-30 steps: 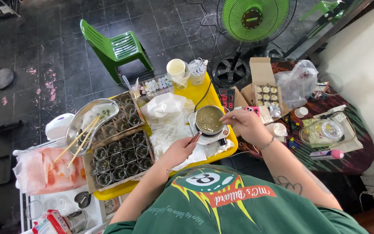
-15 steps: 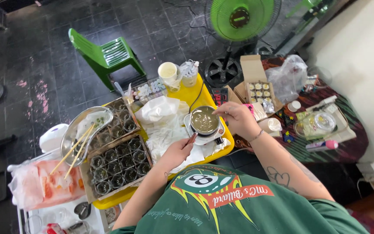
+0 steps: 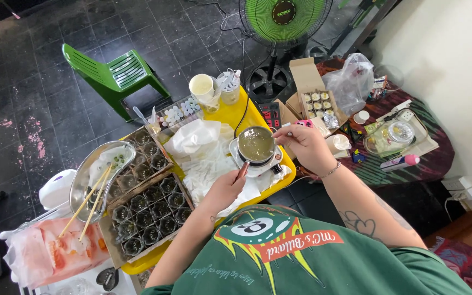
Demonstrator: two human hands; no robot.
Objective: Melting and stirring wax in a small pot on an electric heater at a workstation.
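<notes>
Seen from above, a person's left hand (image 3: 226, 189) grips the reddish handle (image 3: 242, 171) of a small metal pot (image 3: 255, 145) of greenish-yellow liquid sitting on a hotplate on a yellow table (image 3: 235, 113), while the right hand (image 3: 305, 145) pinches a thin stirrer at the pot's right rim, with white cloths (image 3: 206, 147) to the left.

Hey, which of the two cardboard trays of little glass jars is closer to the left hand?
The nearer tray, at the yellow table's front edge beside the left hand; the other tray lies farther back.
</notes>
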